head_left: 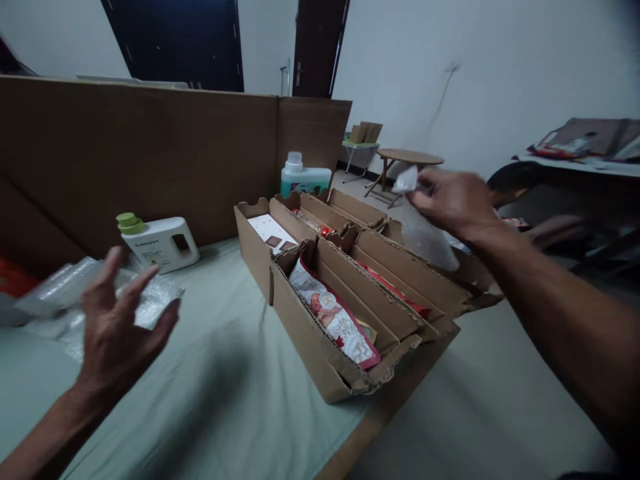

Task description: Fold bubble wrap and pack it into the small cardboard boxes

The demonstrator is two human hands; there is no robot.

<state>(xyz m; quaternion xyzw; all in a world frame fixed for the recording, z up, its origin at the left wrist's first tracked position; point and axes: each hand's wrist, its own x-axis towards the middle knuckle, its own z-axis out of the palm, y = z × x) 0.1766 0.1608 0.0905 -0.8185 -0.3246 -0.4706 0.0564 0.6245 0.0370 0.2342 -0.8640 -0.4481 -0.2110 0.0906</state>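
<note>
My right hand (453,200) pinches the top of a translucent plastic bag (425,237), which hangs over the right side of the cardboard boxes. What the bag contains, if anything, I cannot make out. Over the left part of the table, my left hand (123,320) is raised with fingers spread and nothing in it. Behind it lie clear bubble wrap (155,297) and a white jug (163,245) with a green cap. In the nearest cardboard box (300,340) rests a white and red printed pouch (333,313); a red packet (395,290) lies in the compartment beside it.
A white card box (270,230) sits in the far left compartment. Behind the boxes stands a bottle of teal liquid (305,179). A tall cardboard panel (150,153) borders the table's back. The table edge (395,407) runs close by the boxes; a round wooden table (410,157) stands beyond.
</note>
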